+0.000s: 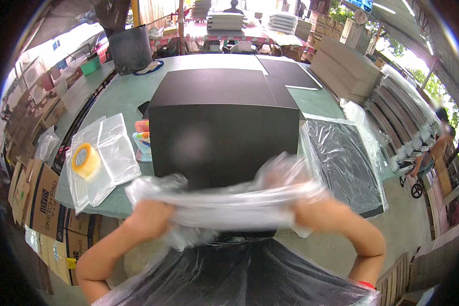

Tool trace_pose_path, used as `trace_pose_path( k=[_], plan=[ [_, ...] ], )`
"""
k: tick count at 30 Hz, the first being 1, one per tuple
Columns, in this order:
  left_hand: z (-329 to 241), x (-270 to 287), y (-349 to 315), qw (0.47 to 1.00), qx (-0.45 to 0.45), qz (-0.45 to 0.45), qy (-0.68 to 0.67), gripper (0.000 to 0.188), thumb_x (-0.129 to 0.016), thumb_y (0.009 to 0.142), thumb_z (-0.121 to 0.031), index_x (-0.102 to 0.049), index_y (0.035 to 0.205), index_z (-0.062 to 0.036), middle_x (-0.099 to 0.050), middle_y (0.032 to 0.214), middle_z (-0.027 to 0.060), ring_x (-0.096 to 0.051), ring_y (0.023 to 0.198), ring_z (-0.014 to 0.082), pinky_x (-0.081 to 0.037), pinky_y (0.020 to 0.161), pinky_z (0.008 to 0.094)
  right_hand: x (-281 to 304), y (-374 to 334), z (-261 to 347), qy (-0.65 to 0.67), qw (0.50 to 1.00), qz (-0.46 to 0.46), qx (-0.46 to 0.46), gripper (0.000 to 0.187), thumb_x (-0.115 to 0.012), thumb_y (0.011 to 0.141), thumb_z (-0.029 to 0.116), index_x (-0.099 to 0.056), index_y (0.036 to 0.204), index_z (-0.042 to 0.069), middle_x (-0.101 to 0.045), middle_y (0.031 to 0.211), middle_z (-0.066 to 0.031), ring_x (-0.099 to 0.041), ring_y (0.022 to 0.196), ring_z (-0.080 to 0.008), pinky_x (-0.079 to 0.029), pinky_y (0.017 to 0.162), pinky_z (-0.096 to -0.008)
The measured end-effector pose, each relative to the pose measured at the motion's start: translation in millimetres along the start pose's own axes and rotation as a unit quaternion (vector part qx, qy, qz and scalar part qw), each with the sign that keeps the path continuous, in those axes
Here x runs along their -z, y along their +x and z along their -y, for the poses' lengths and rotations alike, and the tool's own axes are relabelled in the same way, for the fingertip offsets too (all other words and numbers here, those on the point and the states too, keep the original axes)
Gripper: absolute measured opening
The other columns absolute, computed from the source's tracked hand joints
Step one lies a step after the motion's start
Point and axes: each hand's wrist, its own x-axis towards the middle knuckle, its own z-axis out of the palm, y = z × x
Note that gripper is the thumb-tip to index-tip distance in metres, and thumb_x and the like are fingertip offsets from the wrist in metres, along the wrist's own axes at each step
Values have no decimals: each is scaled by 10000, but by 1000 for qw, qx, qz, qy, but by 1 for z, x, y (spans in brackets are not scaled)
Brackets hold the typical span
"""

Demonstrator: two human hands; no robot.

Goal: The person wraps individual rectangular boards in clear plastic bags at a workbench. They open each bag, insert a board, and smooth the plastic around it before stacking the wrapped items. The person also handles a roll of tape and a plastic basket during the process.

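A bunched clear plastic bag [234, 204] is stretched crosswise between my hands, smeared by motion. My left hand [150, 218] is closed round its left end, and my right hand [311, 206] grips the right end; the fingers are blurred. Just beyond stands a large block of black sheets or boards [224, 132], its near side partly hidden by the plastic. Below my hands, close to my body, spreads a black surface under clear film [239, 275]; what it is I cannot tell. To the right lies a black sheet in clear plastic [341, 158].
On the green table [107, 97], a roll of yellowish tape [85, 159] rests on flat clear bags [115, 153]. A dark bin [131, 49] stands at the far left. Stacked boards [344, 66] line the right. Cardboard boxes [46, 199] sit at lower left.
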Motion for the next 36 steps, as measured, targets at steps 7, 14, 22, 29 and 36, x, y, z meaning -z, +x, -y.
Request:
trace_pose_path(
  k=[7,14,22,29,36],
  plan=[
    [9,59,-6,955,1,-276,110,104,-494,705,-102,-566,764,-56,-586,775,130,-589,633,208,-457,520,348,63,30,17,224,872,404,-163,206,-537,745,211,-611,835,41,-604,787,-148,-588,776,-264,-464,695,-363],
    [-40,48,-8,986,-72,146,-29,249,-505,703,-217,-543,818,0,-599,719,147,-599,659,293,-475,580,380,-9,12,-10,50,968,203,-137,394,-541,700,253,-547,1047,67,-497,1107,-140,-411,1089,-276,-220,952,-447],
    [54,-14,15,953,194,-13,231,136,-546,690,-164,-605,799,-109,-613,743,58,-604,734,189,-470,551,318,47,46,20,254,927,273,-40,231,-568,673,185,-634,837,37,-597,850,-164,-553,858,-298,-363,848,-436],
    [97,-17,-1,906,-43,-215,-362,367,-603,718,-356,-587,824,-5,-583,793,90,-547,723,174,-441,670,315,50,39,-85,343,753,-409,-386,309,-644,587,-7,-583,884,50,-583,784,-50,-530,666,-126,-444,576,-261],
    [165,43,25,750,270,-571,-194,335,-517,645,-24,-488,977,-65,-573,754,153,-562,740,330,-433,647,357,33,94,-30,330,908,-200,-160,462,-492,539,-132,-557,958,50,-557,972,-123,-500,988,-296,-399,860,-352]
  ],
)
